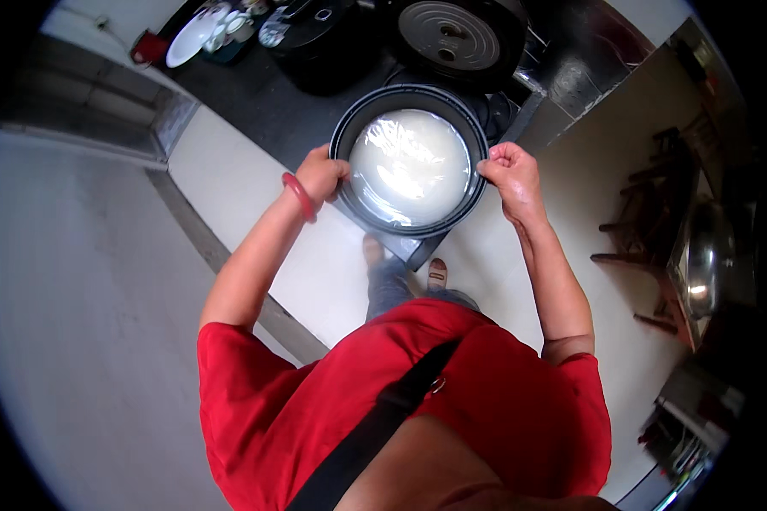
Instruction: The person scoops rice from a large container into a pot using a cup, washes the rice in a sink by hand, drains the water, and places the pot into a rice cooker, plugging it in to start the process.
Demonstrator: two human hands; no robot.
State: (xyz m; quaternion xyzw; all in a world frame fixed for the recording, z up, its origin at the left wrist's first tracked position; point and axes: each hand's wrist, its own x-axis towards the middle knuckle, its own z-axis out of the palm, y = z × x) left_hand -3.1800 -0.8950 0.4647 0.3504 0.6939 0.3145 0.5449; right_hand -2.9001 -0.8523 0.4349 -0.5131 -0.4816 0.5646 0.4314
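- We are gripping a dark round pot (410, 162) by its rim, holding it in the air in front of our chest, above the pale floor (230, 179).
- Our left hand (322, 176) — a red bangle (298, 196) on the wrist — is closing around the left edge.
- Our right hand (508, 169) is clenching the right edge.
- The pot is carrying cloudy white liquid; a black cooker (458, 38) is sitting just beyond it.

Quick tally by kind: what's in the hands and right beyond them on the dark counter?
Dark round pots with cloudy white liquid: 1, held at the rim by left hand and right hand
Cooker lids, grey ribbed: 1
White plates: 1
Red bangles: 1
Total: 4
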